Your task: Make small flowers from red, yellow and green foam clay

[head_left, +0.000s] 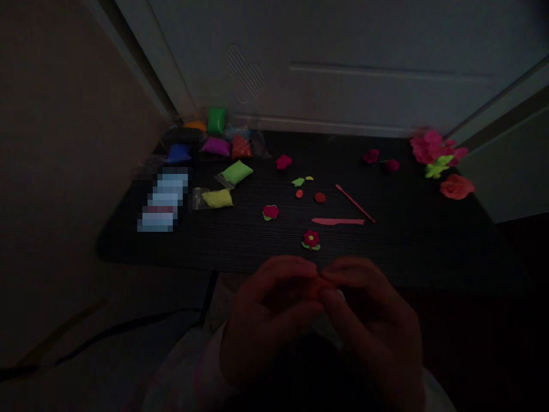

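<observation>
In the dim light, my left hand (272,312) and my right hand (371,326) meet just in front of the table's near edge. Fingertips of both pinch a small lump of orange-red modelling clay (318,287), partly hidden by the fingers. Closest to them lies a red clay flower (311,238) with a yellow centre and green leaves. Beyond it are a red and green clay piece (270,212), an orange-red disc (319,197), a smaller red bit (299,194) and a light green bit (298,182). A pink plastic clay knife (337,221) and a thin pink stick tool (355,203) lie to the right.
Bags of coloured clay crowd the back left, among them a green bag (217,120) and a yellow bag (217,198). A blurred-out phone-like rectangle (163,200) is at left. Pink flowers (433,149) stand at the back right corner. A white panelled surface (343,97) rises behind the table.
</observation>
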Action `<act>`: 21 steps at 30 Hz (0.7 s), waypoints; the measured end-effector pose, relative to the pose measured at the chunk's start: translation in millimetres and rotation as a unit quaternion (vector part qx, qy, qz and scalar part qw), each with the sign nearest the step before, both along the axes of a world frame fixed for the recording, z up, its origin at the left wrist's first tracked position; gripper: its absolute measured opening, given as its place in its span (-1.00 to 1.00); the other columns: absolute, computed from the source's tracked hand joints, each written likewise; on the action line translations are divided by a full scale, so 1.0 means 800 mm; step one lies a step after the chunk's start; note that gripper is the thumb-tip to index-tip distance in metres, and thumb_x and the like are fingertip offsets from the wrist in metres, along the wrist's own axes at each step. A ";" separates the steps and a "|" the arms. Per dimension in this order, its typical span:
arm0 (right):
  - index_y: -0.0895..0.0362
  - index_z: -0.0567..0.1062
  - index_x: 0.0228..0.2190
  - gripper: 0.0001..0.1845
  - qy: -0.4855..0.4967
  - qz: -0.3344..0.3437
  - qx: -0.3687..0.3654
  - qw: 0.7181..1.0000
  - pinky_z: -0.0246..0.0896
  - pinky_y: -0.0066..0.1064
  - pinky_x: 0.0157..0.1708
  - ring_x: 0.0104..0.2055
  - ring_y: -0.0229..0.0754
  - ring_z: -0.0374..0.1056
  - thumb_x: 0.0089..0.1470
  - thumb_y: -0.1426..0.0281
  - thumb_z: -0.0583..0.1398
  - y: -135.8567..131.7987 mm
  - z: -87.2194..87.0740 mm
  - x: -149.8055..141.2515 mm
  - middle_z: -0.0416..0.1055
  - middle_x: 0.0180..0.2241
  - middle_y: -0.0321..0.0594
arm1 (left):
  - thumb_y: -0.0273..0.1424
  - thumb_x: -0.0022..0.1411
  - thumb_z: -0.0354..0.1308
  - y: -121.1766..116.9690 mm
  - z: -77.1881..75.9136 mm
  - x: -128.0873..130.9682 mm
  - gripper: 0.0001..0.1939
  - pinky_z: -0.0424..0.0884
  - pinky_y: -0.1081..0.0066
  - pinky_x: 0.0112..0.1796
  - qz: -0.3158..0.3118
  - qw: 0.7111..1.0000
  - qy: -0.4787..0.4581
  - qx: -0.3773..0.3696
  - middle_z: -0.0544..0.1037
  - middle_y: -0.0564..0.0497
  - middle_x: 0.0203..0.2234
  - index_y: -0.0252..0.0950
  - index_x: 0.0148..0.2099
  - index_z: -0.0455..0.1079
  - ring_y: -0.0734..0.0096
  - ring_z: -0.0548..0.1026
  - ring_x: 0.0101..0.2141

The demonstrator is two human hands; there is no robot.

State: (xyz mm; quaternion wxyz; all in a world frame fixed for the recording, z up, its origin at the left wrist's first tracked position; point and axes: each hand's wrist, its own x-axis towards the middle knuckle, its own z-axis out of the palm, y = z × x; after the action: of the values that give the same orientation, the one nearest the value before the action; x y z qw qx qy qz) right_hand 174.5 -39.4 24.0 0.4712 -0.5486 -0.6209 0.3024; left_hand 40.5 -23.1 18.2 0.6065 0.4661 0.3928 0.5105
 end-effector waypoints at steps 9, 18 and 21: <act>0.02 0.41 -0.42 -0.91 0.090 0.022 -0.058 0.994 0.20 -0.58 -0.40 -0.34 -0.37 0.27 0.01 0.42 0.11 0.002 0.005 0.004 0.31 -0.39 -0.36 | -0.53 -0.12 0.25 0.000 -0.001 -0.004 -0.69 0.41 0.58 -0.27 -0.020 1.000 -0.013 -0.006 0.47 0.09 -0.31 -0.10 -0.27 0.46 0.48 0.46 -0.28; 0.04 0.40 -0.53 -0.89 0.104 0.012 -0.099 0.990 0.15 -0.66 -0.45 -0.43 -0.45 0.24 -0.01 0.45 0.14 0.008 0.000 0.005 0.31 -0.48 -0.42 | -0.60 -0.14 0.25 0.002 0.000 -0.005 -0.65 0.40 0.65 -0.28 -0.037 0.999 0.006 -0.016 0.49 0.12 -0.30 -0.10 -0.28 0.46 0.52 0.47 -0.28; 0.01 0.43 -0.48 -0.89 0.160 0.043 -0.126 0.978 0.16 -0.68 -0.48 -0.45 -0.46 0.24 0.01 0.41 0.11 0.008 -0.001 0.009 0.31 -0.47 -0.41 | -0.60 -0.10 0.23 0.002 -0.002 -0.004 -0.63 0.38 0.70 -0.28 -0.055 0.996 -0.040 -0.050 0.52 0.17 -0.32 -0.07 -0.24 0.44 0.58 0.48 -0.29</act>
State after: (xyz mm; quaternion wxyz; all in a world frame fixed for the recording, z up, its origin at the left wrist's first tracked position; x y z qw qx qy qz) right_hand 181.5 -33.0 23.4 0.4782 -0.5210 -0.5172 0.4821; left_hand 37.3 -21.9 16.8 0.6711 0.4356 0.3673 0.4743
